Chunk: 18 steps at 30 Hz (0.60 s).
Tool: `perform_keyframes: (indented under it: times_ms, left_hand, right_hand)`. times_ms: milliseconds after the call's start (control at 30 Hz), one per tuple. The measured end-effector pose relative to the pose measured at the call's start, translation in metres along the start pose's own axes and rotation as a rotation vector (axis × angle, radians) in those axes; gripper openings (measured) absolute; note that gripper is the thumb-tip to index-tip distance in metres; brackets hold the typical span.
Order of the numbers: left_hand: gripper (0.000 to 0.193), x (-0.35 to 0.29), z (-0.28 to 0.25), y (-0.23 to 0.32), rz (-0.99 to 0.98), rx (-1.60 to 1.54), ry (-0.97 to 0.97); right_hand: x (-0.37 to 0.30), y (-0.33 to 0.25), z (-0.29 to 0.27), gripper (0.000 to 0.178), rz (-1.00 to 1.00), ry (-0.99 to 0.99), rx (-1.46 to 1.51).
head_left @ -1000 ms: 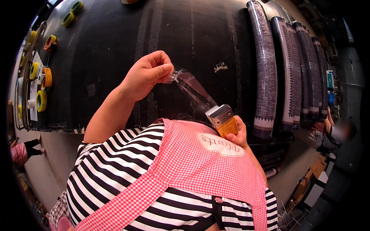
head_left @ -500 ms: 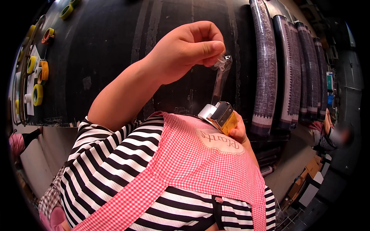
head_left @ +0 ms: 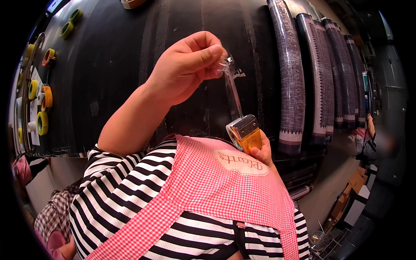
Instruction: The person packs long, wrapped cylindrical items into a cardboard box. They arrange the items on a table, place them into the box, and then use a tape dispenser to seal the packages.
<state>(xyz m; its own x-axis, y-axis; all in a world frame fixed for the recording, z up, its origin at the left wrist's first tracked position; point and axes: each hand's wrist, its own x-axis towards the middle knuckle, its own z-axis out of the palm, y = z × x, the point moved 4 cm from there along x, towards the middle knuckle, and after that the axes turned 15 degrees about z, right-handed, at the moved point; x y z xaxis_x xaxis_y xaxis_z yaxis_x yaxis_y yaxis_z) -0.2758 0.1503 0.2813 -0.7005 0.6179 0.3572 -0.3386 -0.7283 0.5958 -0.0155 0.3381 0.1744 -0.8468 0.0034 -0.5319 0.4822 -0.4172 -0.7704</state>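
Note:
My left hand (head_left: 184, 65) is raised over the black table, its thumb and fingers pinched on the crumpled end of a strip of clear packing tape (head_left: 232, 93). The strip runs taut down to an orange tape dispenser (head_left: 250, 139) with a dark metal cutter head, which I hold close against my apron. My right hand (head_left: 262, 151) is wrapped round the dispenser; most of its fingers are hidden behind it. A pale tape roll (head_left: 233, 133) sits in the dispenser on its left side.
Long plastic-wrapped rolls of dark patterned material (head_left: 290, 78) lie along the table's right side. On the left are several yellow tape rolls (head_left: 42, 123) and another orange dispenser (head_left: 47, 99). Another person in stripes (head_left: 366, 141) is at the far right; cardboard boxes (head_left: 346, 195) stand below.
My left hand has shifted left and slightly down with the tape end. The dispenser has turned a little in my right hand, and the whole view has shifted slightly.

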Motion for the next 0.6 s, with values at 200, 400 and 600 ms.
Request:
perform_keyframes:
  times_ms: [200, 400, 600]
  left_hand:
    - [0.016, 0.024, -0.055, 0.053, 0.191, 0.07, 0.024]
    - [0.018, 0.035, -0.075, 0.08, 0.253, 0.116, 0.045]
    - [0.018, 0.042, -0.096, 0.123, 0.359, 0.26, 0.09]
  right_hand:
    - [-0.016, -0.006, -0.016, 0.061, 0.061, 0.126, -0.258]
    - [-0.019, -0.025, -0.014, 0.062, 0.078, 0.17, -0.446]
    - [-0.022, -0.021, -0.015, 0.046, 0.09, 0.368, -0.599]
